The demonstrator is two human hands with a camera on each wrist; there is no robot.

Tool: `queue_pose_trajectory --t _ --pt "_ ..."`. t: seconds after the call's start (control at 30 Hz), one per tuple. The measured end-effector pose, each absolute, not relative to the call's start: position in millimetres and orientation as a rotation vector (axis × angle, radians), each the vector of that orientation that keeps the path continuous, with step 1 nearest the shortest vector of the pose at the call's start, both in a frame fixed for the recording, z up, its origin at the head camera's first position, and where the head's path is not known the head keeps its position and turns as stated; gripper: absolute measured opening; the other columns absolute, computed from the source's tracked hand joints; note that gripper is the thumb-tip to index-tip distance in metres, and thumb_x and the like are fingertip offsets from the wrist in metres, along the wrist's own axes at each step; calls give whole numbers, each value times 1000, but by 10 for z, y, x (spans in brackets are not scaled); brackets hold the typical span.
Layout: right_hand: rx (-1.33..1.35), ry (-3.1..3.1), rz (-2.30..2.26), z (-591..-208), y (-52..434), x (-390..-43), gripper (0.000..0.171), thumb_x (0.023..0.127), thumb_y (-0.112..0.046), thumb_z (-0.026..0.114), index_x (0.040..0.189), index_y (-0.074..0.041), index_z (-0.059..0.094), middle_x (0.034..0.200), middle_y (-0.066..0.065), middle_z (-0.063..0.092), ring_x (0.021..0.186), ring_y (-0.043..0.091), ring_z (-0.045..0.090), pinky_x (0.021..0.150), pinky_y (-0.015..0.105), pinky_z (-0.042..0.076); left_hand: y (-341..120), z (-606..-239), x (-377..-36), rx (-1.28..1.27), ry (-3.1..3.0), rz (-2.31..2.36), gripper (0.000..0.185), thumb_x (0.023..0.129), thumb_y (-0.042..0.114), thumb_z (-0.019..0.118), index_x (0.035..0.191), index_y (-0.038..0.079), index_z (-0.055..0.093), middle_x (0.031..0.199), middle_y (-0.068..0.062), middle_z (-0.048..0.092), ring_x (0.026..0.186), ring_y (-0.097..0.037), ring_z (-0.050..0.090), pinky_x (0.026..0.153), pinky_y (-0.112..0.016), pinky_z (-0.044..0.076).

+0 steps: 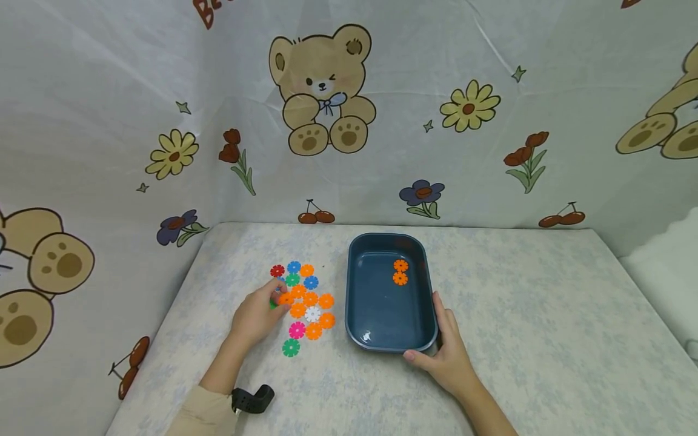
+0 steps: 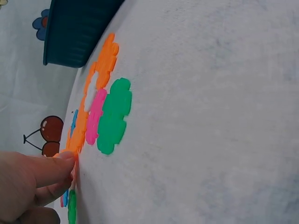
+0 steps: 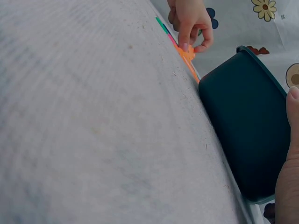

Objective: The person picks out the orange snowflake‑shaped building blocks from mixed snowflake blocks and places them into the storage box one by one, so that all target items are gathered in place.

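Note:
At the left of the table, my left hand (image 1: 257,313) pinches an orange notched plastic disc (image 3: 188,52) between thumb and fingers, over a spread of similar discs. Several orange discs (image 1: 310,299) lie close around it, with a white disc (image 1: 312,313) among them. A pink disc (image 1: 297,330) and a green disc (image 1: 291,347) lie on the near side. My right hand (image 1: 450,362) holds the near right corner of a dark blue rectangular dish (image 1: 353,345), thumb at the front rim and fingers along the side. Two orange discs (image 1: 400,272) rest inside the dish.
Beyond the left hand lie a red disc (image 1: 277,270) and several blue and green discs. A black band (image 1: 253,399) is worn on the left wrist. Behind the table hangs a cloth (image 1: 392,163) printed with bears and flowers.

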State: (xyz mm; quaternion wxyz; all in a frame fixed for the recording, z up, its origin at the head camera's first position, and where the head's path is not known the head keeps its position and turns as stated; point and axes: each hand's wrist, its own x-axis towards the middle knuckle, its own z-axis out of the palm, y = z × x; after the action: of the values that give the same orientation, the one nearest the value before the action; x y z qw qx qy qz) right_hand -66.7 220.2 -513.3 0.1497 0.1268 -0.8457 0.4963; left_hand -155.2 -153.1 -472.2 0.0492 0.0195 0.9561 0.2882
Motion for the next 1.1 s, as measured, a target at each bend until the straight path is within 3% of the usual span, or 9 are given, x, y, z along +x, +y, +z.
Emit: queue_pose_trajectory --t 0.13,0.3,0.6,0.9,1.1 --pt "362 -2431 1418 -5130 2206 -667 129 59 -13 94 159 -11 14 123 12 47 103 7 38 91 6 31 -1513 -4677 -1525 71 2898 902 28 88 21 76 111 20 60 91 -4 67 56 -17 50 52 -29 41" --pt "337 -2453 1411 -5116 2200 -664 130 58 -10 94 160 -15 13 125 14 47 105 8 39 93 4 30 -1398 -4524 -1503 31 2760 1174 27 90 21 74 114 22 62 94 -4 65 59 -20 52 55 -30 44" --pt "343 -2432 1419 -4937 2126 -624 124 58 1 89 158 -3 15 120 27 46 102 13 40 92 3 29 -852 -4176 -1471 61 2555 1408 23 89 23 75 108 30 64 94 -2 65 55 -22 52 51 -29 47" --pt "306 -2473 1417 -5122 2204 -664 131 58 -8 94 160 -18 12 126 15 46 104 9 39 92 4 31 -274 -4062 -1498 238 2593 1358 23 87 30 77 106 25 66 83 4 68 63 -18 58 55 -31 49" --pt "349 -2430 1431 -5003 2153 -636 125 60 -2 90 159 -8 14 123 25 46 102 14 41 89 6 33 78 -4145 -1539 324 2622 1285 21 87 29 77 103 22 67 74 8 66 59 -13 56 52 -28 45"
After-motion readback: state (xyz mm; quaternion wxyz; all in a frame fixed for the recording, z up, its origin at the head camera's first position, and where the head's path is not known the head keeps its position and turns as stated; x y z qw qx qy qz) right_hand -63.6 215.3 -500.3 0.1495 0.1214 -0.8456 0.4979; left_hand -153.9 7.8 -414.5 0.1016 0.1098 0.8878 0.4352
